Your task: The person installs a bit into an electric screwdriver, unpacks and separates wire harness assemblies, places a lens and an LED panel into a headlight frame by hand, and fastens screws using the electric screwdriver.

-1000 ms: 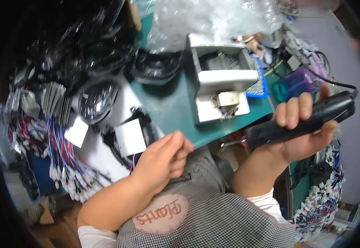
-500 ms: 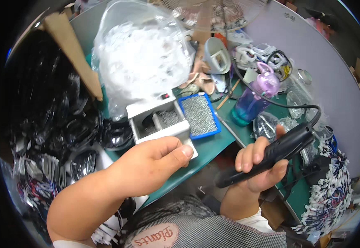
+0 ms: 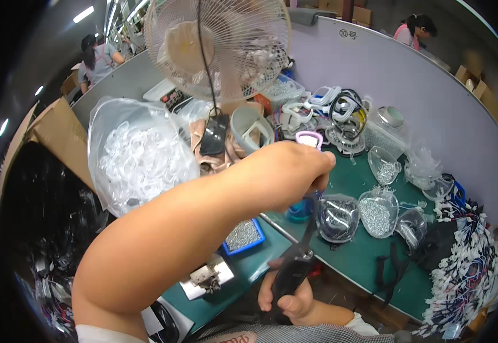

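Note:
My left hand (image 3: pixel 297 171) reaches across the table to the purple and teal water bottle (image 3: pixel 299 211), covering most of it. The fingers are curled under; whether they grip the bottle or the black cord is hidden. Lower down, my right hand (image 3: pixel 286 300) is closed round a black corded electric screwdriver (image 3: pixel 294 274), whose cord end points up toward my left hand. Beneath my left forearm, a blue tray (image 3: pixel 246 249) of small silvery metal parts and a white device (image 3: pixel 209 277) partly show.
A bag of clear plastic parts (image 3: pixel 140 166), a phone (image 3: pixel 214 134) and a fan (image 3: pixel 220 51) stand beyond my arm. To the right lie clear cups of metal bits (image 3: pixel 377 214) and bundled wires with white connectors (image 3: pixel 460 268). Two people are beyond the partition (image 3: pixel 369 63).
My left hand has left the white device and swung up and right over the bottle. The screwdriver has turned more upright as my right hand dropped left. The view has tilted up.

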Demonstrator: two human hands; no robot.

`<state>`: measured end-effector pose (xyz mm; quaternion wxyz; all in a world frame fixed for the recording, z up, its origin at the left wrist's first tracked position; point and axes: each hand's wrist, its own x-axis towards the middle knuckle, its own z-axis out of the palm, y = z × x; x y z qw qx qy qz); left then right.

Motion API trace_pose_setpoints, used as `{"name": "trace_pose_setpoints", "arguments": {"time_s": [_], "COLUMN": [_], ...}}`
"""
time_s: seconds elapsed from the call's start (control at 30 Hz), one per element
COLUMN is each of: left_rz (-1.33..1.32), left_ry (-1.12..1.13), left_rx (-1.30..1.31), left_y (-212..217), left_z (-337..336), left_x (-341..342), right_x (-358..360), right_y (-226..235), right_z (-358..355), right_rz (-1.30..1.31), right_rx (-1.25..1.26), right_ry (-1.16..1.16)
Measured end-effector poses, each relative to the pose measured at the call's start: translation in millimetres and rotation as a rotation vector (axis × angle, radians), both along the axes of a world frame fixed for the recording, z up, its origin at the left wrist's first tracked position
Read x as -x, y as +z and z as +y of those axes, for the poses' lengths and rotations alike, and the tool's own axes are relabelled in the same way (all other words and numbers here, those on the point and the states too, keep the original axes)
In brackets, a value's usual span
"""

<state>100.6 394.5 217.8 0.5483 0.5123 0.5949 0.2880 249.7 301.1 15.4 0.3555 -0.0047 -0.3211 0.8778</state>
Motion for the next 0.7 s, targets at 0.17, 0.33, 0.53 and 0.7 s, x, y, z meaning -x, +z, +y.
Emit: {"name": "trace_pose_setpoints", "arguments": {"time_s": [0.17,0.33,0.53,0.7], "left_rz": [0.647,0.792,1.528,1.244], "left_ry": [-0.276,-0.561,0.248,0.222], "left_rx": [-1.136,-1.325,-1.220,-1.219], "left_y": [-43.8,-29.8,-11.1,4.6], "left_z": [44.2,101.1,215.8,165.3], "left_x": [-56.5,-67.3,18.6,25.0], "right_x": [-19.8,-20.3,-31.1,-29.2], "right_y": [-14.3,-9.0,-12.1,-8.1], "right_z": [10.2,26.0,19.3,18.3], "right_rz": [-0.046,-0.118,-0.089,-0.009], "right_rx": [-0.165,-0.416,-0.184,-0.156], "right_ry": [0.146,0.069,0.255,0.209]}}
